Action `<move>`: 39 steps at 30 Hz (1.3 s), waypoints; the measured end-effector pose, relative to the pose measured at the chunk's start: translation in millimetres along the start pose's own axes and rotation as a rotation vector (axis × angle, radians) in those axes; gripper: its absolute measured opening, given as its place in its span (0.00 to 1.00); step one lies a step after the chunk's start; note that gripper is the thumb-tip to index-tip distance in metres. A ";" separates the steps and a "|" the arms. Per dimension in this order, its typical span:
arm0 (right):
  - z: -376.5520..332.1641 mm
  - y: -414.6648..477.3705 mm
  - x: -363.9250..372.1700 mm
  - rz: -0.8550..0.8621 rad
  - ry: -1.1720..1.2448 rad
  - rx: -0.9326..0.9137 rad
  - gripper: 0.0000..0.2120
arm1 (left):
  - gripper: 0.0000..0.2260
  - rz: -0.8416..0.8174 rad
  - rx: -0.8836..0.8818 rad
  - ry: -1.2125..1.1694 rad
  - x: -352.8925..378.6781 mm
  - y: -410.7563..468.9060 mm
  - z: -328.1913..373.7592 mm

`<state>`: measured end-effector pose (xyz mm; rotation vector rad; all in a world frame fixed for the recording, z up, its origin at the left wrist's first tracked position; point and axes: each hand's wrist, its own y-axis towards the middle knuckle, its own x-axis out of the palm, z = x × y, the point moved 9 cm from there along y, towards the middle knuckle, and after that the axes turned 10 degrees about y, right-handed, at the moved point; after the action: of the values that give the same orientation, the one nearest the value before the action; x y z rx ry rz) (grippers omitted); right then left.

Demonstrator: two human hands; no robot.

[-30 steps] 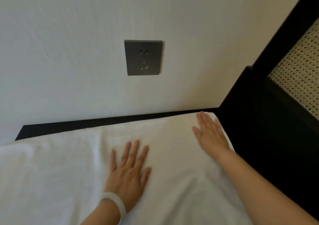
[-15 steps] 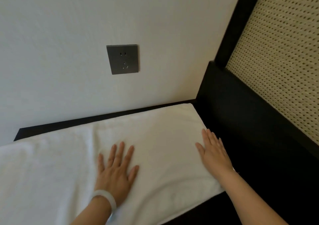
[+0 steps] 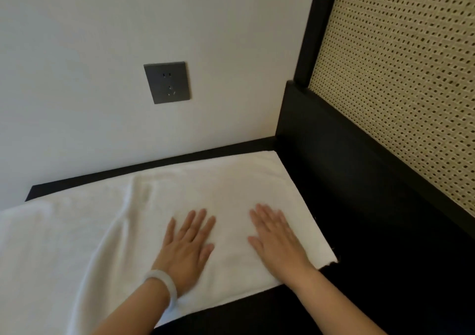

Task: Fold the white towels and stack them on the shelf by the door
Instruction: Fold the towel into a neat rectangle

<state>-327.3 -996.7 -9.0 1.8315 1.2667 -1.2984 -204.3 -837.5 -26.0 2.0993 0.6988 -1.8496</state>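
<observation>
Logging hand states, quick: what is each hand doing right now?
Left hand: open, flat on the white towel.
Right hand: open, flat on the same towel.

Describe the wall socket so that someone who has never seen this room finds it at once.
Start at the pale wall behind the white towel. Left of the black-framed woven panel, above the towel's far edge, sits the socket. It is a dark grey square plate with small pin holes, the only fixture on that wall in view.
</observation>
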 end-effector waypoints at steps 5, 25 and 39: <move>70.9 -12.6 -23.2 -0.013 -0.043 0.102 0.34 | 0.26 0.095 0.051 0.028 -0.9 -20.7 -17.0; -18.7 -35.0 -0.2 -0.130 0.094 -0.181 0.25 | 0.28 0.125 0.376 -0.185 -30.0 -66.0 68.4; -9.7 -59.9 -33.0 0.058 0.447 -0.064 0.07 | 0.12 0.118 0.151 -0.656 -54.5 -38.8 45.4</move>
<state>-381.0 -977.1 29.7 2.1690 1.4441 -0.8298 -267.1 -836.7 24.9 1.4092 0.2714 -2.3766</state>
